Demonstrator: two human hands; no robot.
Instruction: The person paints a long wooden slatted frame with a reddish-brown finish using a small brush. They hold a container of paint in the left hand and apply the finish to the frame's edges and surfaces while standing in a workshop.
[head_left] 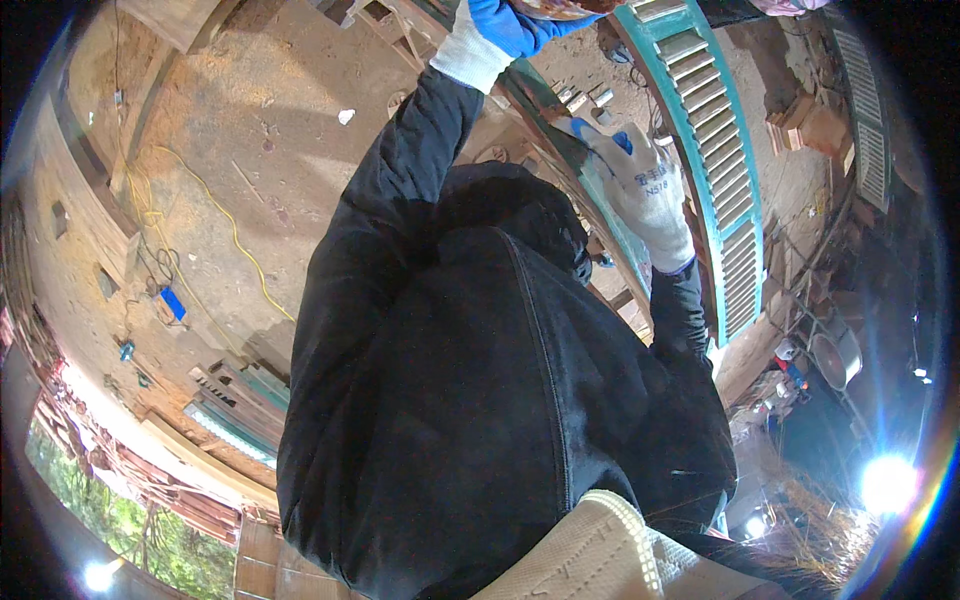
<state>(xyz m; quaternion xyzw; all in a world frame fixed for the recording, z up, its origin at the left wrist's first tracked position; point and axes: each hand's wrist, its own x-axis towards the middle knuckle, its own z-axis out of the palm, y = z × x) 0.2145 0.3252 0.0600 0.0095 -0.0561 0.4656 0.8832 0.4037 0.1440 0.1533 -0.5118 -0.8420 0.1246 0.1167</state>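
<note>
My left hand, in a blue-and-white work glove, reaches up to the top edge of the view. Its fingers bend round a mottled reddish-brown thing, mostly cut off by the edge, whose kind I cannot make out. In a pale glove with blue fingertips, my right hand is closed on the edge of a long green-painted wooden board. That board runs slantwise in front of me. Just right of this hand stands a green louvered shutter with bare, worn slats.
Wood offcuts lie on the dusty floor beyond the board. Yellow cord trails across the left floor near a blue box. Timber planks line the left side. Another louvered panel and a bright lamp are at right.
</note>
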